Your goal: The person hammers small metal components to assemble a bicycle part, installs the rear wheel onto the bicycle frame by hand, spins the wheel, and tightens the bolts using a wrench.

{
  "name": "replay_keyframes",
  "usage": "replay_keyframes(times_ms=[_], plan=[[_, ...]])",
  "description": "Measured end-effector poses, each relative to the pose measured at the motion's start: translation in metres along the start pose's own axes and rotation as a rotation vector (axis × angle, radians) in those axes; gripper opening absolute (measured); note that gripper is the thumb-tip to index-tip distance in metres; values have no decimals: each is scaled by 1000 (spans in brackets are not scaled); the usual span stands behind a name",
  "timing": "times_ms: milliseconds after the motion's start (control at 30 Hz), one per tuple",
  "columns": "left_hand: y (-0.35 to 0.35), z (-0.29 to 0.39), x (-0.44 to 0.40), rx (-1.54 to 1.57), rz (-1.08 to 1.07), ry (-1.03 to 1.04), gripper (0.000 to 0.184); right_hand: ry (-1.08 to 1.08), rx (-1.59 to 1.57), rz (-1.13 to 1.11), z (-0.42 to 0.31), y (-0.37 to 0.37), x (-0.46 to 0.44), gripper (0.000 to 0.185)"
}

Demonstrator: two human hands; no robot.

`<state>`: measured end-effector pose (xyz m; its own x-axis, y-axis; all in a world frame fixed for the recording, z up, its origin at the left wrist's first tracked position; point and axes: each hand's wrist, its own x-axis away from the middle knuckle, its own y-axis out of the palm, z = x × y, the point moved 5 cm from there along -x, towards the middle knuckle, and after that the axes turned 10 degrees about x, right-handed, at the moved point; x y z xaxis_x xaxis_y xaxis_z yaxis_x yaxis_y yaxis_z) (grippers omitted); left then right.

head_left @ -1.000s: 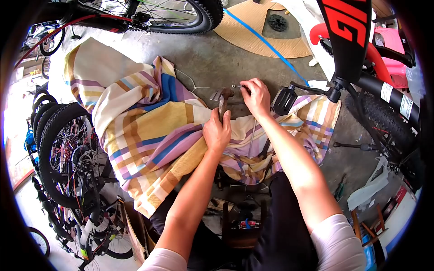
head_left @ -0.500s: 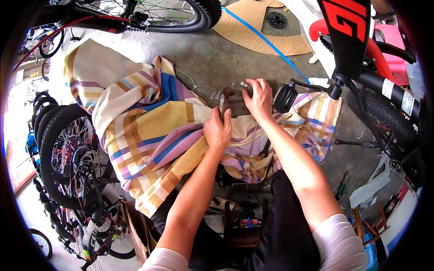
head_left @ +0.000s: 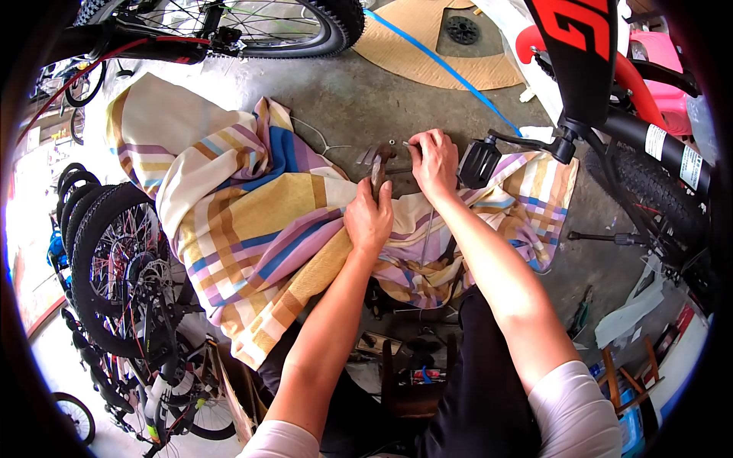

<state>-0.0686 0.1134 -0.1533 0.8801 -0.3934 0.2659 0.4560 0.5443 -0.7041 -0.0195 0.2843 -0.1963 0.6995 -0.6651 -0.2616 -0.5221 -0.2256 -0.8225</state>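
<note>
My left hand (head_left: 369,219) is wrapped around the handle of a claw hammer (head_left: 377,174), whose rusty head lies close to the floor just beyond the cloth. To its right, my right hand (head_left: 436,164) has thumb and fingers closed on a small metal piece (head_left: 407,143), mostly covered by the fingertips. A small nut (head_left: 392,142) lies on the concrete between the hammer head and that hand. Under both hands spreads a crumpled plaid cloth (head_left: 267,202), with a thin metal rod (head_left: 427,237) on it.
A bicycle pedal (head_left: 480,163) is right beside my right hand, below a black frame with red lettering (head_left: 571,30). A bicycle wheel (head_left: 336,30) and cardboard (head_left: 397,53) lie ahead. Several tyres (head_left: 114,267) stand at left. Pliers (head_left: 582,311) rest at right.
My right hand's fingertips have come down over the small metal piece that lay uncovered beside them. The left hand keeps the hammer in nearly the same place. The view has shifted slightly.
</note>
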Motion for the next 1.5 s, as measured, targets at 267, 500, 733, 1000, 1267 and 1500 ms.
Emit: replay_keyframes(times_ms=[267,500,733,1000,1267,1500], plan=[[13,20,-7,5,-45,63,41,-13,37,-56,1,2,1,15],[18,21,-8,-47,-14,102,41,7,45,-82,3,4,2,16],[17,20,-8,-49,-43,59,42,-22,13,-65,12,12,5,18],[14,19,-7,-61,-1,78,42,-54,29,-20,13,17,4,18],[17,17,-6,-53,-19,86,42,-70,85,-20,11,13,4,18],[18,16,-7,-54,-24,79,42,-132,7,-4,17,13,6,16]])
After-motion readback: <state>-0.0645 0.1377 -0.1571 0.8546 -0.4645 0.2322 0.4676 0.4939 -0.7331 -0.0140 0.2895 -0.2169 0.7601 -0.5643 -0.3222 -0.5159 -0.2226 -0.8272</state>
